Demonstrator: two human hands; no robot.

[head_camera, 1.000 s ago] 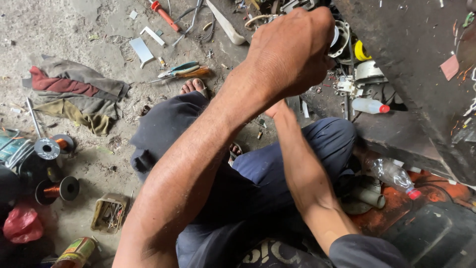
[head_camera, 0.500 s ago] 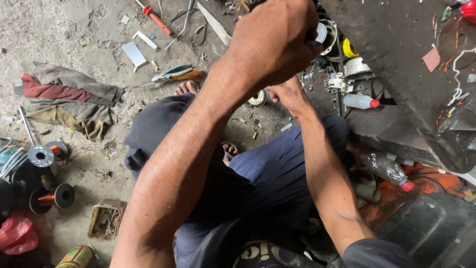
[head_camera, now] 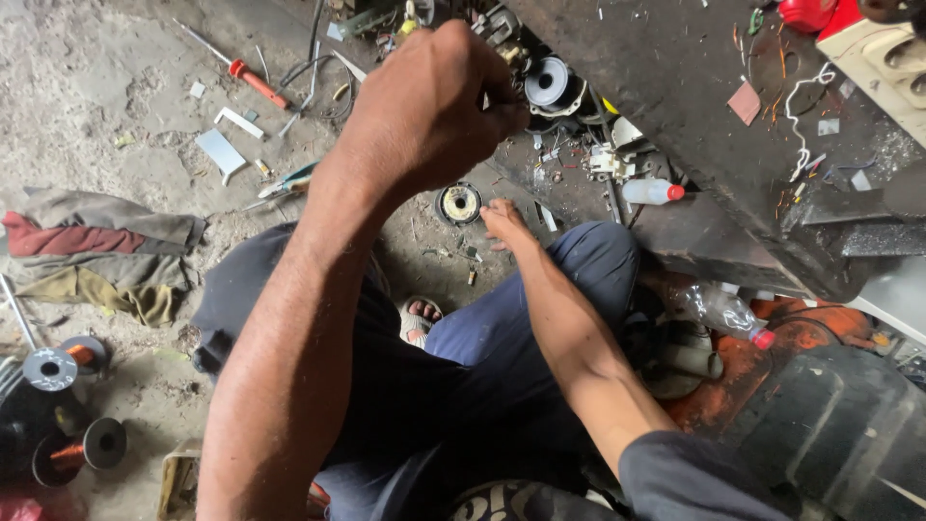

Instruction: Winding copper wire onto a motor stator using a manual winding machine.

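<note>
My left hand (head_camera: 434,106) is raised close to the camera, its back toward me and its fingers curled tight. Anything inside the fist is hidden. My right hand (head_camera: 502,222) reaches down past my knee to the dirt floor, fingers stretched and apart, with nothing visibly in it. Its fingertips are just right of a small round metal part with a yellowish centre (head_camera: 460,204) that lies flat on the ground. I sit low, in dark blue trousers, with one sandalled foot (head_camera: 420,318) showing between my arms.
A dark metal bench (head_camera: 714,106) strewn with wire scraps fills the upper right, with a white bottle with a red cap (head_camera: 651,191) below it. A red-handled screwdriver (head_camera: 253,83), rags (head_camera: 96,251), copper wire spools (head_camera: 68,453) and a clear plastic bottle (head_camera: 723,314) lie around.
My right hand has slid forward along the floor toward the round metal part. My left fist stays raised, and the view has shifted so the bench shows more.
</note>
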